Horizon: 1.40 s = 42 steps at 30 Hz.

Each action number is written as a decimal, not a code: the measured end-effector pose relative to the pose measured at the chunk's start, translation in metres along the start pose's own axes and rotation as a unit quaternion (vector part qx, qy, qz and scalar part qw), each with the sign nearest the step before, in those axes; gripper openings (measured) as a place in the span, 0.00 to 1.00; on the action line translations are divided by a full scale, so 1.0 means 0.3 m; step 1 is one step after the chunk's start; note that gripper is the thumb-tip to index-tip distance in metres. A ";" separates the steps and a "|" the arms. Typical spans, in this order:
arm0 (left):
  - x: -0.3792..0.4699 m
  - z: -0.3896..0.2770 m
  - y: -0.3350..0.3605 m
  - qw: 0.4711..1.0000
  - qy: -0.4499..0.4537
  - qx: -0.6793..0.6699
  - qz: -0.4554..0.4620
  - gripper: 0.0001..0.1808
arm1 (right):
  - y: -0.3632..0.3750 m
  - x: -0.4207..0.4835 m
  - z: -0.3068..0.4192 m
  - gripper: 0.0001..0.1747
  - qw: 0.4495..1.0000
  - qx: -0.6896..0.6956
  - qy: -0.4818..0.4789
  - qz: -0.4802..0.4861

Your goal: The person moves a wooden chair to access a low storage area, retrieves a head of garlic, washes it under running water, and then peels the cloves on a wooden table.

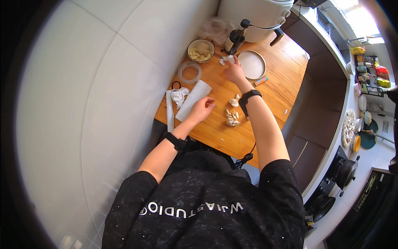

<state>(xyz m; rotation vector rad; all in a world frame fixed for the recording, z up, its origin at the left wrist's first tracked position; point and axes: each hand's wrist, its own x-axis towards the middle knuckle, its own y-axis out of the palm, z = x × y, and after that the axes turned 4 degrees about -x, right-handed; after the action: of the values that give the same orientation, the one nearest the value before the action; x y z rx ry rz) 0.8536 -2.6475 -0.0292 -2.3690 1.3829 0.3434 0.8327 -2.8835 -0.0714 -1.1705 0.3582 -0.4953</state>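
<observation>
My left hand (201, 111) hovers at the right side of a white paper towel roll (193, 101), fingers loosely bent and holding nothing visible. Farther out, my right hand (234, 72) reaches with spread fingers to a crumpled white tissue (227, 59); whether it touches the tissue cannot be told. Just right of that hand is a round, shallow white dish (252, 64) with a raised rim. Between my forearms lie a cluster of unpeeled garlic cloves (232, 119) and a partial garlic bulb (234, 101). A bowl (201, 50) of peeled cloves, with a larger pale piece on top, stands near the wall.
A dark glass bottle (235, 40) stands before a white air fryer (255, 18). Along the tiled wall (124, 68) are a translucent ring (189, 72), crumpled paper (179, 97) and a black hair tie (176, 85). A small orange-blue packet (261, 81) lies by the dish. A black cable (244, 160) hangs off the table's near edge.
</observation>
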 end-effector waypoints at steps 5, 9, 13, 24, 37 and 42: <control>-0.019 0.011 -0.026 1.000 0.000 -0.027 -0.001 0.16 | 0.034 0.003 -0.005 0.16 0.998 -0.055 -0.023 -0.015; 0.011 0.007 -0.028 0.998 0.032 -0.045 -0.023 0.15 | -0.065 -0.103 -0.013 0.12 0.950 0.268 0.162 -0.021; 0.052 -0.050 -0.007 0.988 0.025 -0.152 -0.012 0.18 | -0.166 -0.238 0.007 0.12 0.936 0.287 0.198 -0.051; 0.113 -0.169 0.037 0.810 -0.094 -0.575 0.065 0.30 | -0.253 -0.490 0.060 0.06 0.985 0.089 0.015 -0.145; 0.039 -0.089 -0.020 0.927 0.254 0.141 -0.237 0.16 | -0.302 -0.467 0.066 0.22 0.983 0.157 0.063 -0.077; -0.008 0.066 -0.251 0.889 0.055 0.384 -0.241 0.15 | -0.318 -0.489 0.060 0.21 0.988 0.112 0.076 -0.071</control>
<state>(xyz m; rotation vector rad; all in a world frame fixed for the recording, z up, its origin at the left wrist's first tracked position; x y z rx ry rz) 0.9179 -2.6034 -0.0314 -1.9454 0.7062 -0.4164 0.7013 -2.8185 0.0261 -0.9457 0.3409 -0.7335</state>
